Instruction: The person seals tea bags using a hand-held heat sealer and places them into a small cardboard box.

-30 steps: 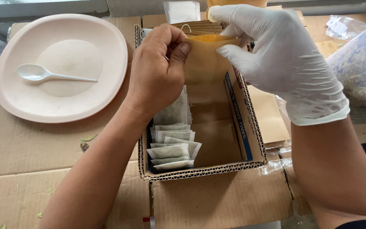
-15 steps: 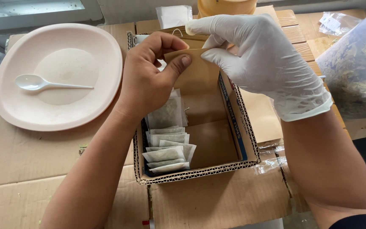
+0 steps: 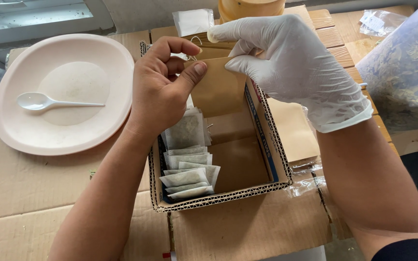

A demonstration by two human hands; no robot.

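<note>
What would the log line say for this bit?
left hand: bare, pinching brown paper pouch | right hand: gloved, pinching pouch top | below: cardboard box of tea bags

Flattened brown cardboard point(image 3: 35, 193) covers the work surface; at 11 o'clock a pale window ledge point(image 3: 39, 14) – lit by daylight.

Pretty bright, even daylight here, soft and coming from the far side past the left hand point(image 3: 158, 99), so shadows are faint, just a dim patch inside the cardboard box point(image 3: 272, 159) below both hands. The white glove on the right hand point(image 3: 291, 67) runs a bit hot but keeps detail. Focus is sharp around the hands, with slight stretch near the edges.
</note>
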